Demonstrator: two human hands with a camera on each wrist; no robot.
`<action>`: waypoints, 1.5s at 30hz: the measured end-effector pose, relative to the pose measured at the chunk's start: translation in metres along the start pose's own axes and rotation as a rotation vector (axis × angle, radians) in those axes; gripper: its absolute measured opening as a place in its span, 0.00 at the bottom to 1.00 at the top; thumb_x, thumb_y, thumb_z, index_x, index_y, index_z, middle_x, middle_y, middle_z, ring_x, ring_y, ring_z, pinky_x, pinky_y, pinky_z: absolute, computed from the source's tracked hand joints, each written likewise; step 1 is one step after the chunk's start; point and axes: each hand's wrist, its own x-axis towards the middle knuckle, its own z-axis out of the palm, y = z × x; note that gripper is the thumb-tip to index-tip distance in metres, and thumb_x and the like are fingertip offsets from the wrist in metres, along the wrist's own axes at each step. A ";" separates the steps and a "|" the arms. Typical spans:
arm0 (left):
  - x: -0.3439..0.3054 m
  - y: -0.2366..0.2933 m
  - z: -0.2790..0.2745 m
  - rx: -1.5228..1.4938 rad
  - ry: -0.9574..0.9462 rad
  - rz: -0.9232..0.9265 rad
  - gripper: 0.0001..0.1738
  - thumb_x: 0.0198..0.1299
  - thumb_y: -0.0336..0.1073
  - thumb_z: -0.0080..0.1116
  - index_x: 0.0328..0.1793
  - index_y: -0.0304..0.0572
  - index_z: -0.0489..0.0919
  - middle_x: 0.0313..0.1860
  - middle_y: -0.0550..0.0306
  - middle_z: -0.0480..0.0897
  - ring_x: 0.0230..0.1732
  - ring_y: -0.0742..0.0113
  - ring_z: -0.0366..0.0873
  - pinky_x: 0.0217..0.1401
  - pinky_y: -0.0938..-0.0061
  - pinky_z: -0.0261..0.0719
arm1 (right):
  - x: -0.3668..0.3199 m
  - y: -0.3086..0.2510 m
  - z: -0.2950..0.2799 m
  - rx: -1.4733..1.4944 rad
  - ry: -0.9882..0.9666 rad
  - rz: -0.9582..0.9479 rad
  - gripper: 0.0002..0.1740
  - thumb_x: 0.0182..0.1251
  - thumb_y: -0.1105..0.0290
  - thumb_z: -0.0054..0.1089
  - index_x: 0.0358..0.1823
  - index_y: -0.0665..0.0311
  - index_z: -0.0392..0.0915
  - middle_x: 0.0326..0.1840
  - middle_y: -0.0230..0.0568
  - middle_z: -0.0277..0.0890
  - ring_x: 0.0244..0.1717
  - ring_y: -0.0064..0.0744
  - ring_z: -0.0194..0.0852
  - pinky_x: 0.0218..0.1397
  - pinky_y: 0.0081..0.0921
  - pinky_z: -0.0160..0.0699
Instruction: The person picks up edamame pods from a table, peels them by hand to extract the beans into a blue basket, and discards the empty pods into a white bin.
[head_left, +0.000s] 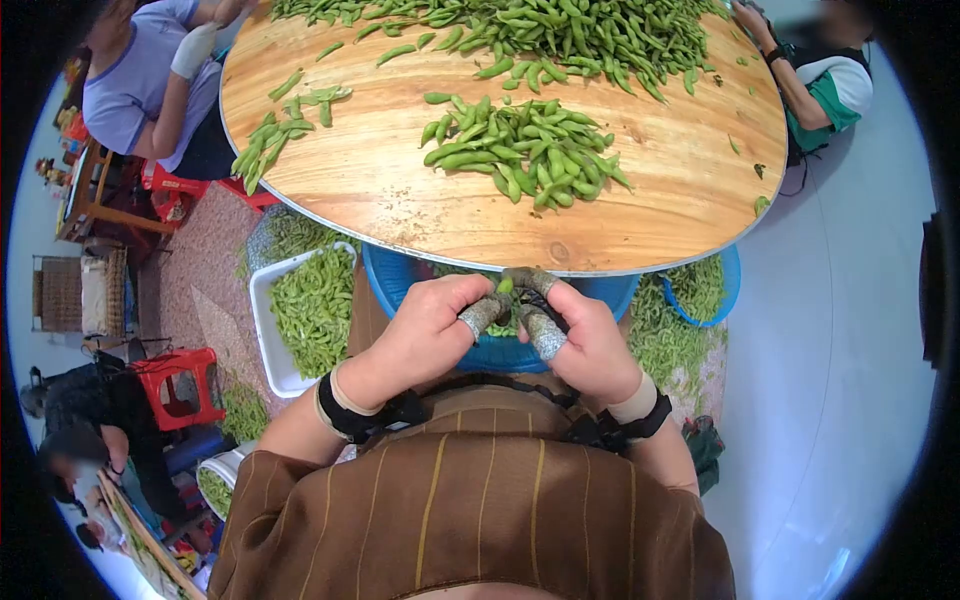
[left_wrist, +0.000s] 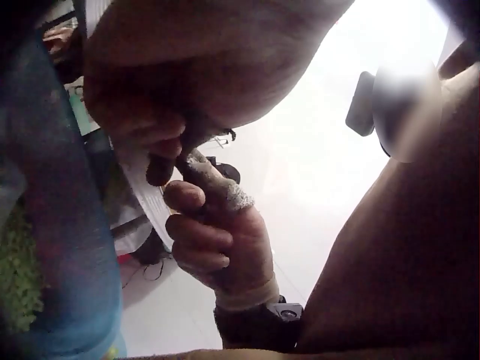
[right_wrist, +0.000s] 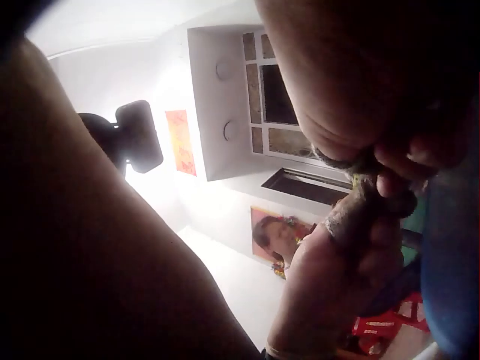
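Both hands meet in front of the belly, just below the near edge of the table. A small green soybean pod (head_left: pixel 506 286) shows between their fingertips. My left hand (head_left: pixel 425 318) pinches it from the left; my right hand (head_left: pixel 592 342) grips it from the right. Worn, grey-silver wraps (head_left: pixel 541 330) cover the thumbs and working fingers. In the left wrist view the right hand (left_wrist: pixel 221 244) has its other fingers curled in. The left hand (right_wrist: pixel 334 262) shows in the right wrist view, its fingertips against the other hand's, with the pod mostly hidden.
A small soybean pile (head_left: pixel 535 150) lies on the wooden table (head_left: pixel 340 190), a bigger heap (head_left: pixel 600 35) behind. Below are a blue basin (head_left: pixel 385 275), a white tub (head_left: pixel 262 310) of pods and a blue basket (head_left: pixel 735 285). People sit on both sides; a red stool (head_left: pixel 180 385) stands left.
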 end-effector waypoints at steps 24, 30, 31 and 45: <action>-0.004 -0.018 0.008 0.252 0.039 0.197 0.07 0.57 0.29 0.53 0.39 0.34 0.77 0.32 0.39 0.77 0.36 0.39 0.75 0.39 0.60 0.75 | -0.002 0.003 0.001 0.491 -0.128 0.260 0.12 0.69 0.72 0.48 0.52 0.61 0.72 0.27 0.24 0.70 0.17 0.10 0.58 0.18 0.11 0.57; -0.013 -0.030 0.005 -1.322 -0.304 -0.450 0.07 0.63 0.33 0.53 0.42 0.36 0.75 0.25 0.54 0.76 0.20 0.67 0.70 0.23 0.75 0.65 | -0.006 0.004 0.001 0.678 -0.206 0.305 0.18 0.70 0.72 0.47 0.60 0.58 0.71 0.26 0.23 0.69 0.19 0.12 0.60 0.21 0.12 0.59; -0.013 -0.031 0.008 -1.405 -0.362 -0.363 0.12 0.67 0.40 0.49 0.44 0.38 0.74 0.23 0.59 0.73 0.17 0.76 0.61 0.21 0.80 0.57 | -0.009 0.009 0.005 0.715 -0.198 0.255 0.17 0.69 0.73 0.49 0.59 0.59 0.72 0.27 0.24 0.71 0.21 0.14 0.64 0.23 0.13 0.63; -0.016 -0.050 0.014 -1.502 -0.485 -0.518 0.13 0.68 0.37 0.43 0.40 0.35 0.75 0.15 0.61 0.66 0.14 0.74 0.57 0.17 0.78 0.54 | 0.009 0.032 0.002 0.342 -0.155 -0.080 0.16 0.60 0.71 0.65 0.49 0.67 0.77 0.34 0.32 0.80 0.37 0.16 0.71 0.43 0.21 0.75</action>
